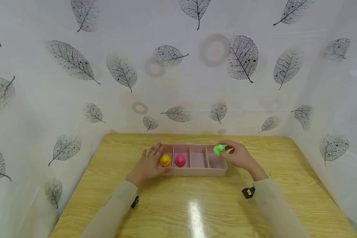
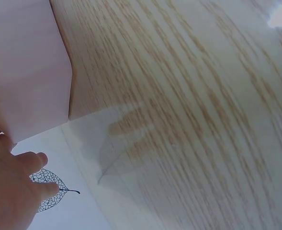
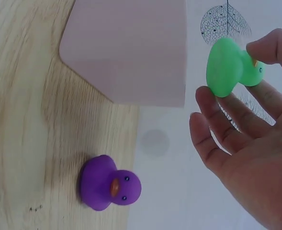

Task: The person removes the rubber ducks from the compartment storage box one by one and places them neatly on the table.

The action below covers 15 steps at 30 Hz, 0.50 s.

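A long pink box (image 1: 193, 171) with four compartments stands on the table. My left hand (image 1: 147, 165) rests against its left end, fingers spread near the back corner and thumb along the front rim. In the left wrist view several straight fingers (image 2: 47, 190) show beside the box's pale wall (image 2: 26, 62). My right hand (image 1: 239, 156) pinches a green rubber duck (image 1: 219, 149) over the far right compartment. In the right wrist view the thumb is at the head of the duck (image 3: 223, 67) and fingers are against its body. A yellow duck (image 1: 165, 160) sits in the leftmost compartment, a pink duck (image 1: 180, 161) in the one beside it.
A purple duck (image 3: 102, 184) stands on the wooden table (image 1: 172, 205) near the box's right end. It does not show in the head view. White sheets (image 1: 172, 86) with a leaf print hang behind the table and at both sides.
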### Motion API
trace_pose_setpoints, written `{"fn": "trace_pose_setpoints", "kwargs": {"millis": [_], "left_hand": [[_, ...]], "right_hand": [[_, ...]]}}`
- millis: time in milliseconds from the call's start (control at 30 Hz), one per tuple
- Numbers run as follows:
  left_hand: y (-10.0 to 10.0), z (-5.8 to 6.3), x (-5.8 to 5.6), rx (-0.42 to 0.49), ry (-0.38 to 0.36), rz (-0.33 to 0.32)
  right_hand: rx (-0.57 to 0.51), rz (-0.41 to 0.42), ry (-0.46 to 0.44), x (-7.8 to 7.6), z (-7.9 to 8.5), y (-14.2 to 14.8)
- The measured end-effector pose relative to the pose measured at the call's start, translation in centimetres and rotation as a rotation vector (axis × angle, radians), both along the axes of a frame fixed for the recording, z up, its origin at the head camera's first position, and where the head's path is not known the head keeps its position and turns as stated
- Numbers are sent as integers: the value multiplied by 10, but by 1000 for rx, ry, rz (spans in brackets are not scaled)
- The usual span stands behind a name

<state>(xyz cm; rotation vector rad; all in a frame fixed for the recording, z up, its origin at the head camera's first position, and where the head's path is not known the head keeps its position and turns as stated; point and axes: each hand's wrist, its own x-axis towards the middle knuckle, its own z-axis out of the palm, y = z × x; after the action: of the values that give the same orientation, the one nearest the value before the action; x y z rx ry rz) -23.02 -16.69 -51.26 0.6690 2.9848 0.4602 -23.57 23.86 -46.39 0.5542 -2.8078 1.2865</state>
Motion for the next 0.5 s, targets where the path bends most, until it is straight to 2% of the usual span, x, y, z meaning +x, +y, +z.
{"fn": "trace_pose_setpoints", "kwargs": {"millis": [267,500], "left_hand": [[1,-2,-1,10,1,5],[2,2,0,2,-6,8]], "right_hand": [[-22,-54,18,2,-5,16],[28,-117,44,5,-6,30]]}}
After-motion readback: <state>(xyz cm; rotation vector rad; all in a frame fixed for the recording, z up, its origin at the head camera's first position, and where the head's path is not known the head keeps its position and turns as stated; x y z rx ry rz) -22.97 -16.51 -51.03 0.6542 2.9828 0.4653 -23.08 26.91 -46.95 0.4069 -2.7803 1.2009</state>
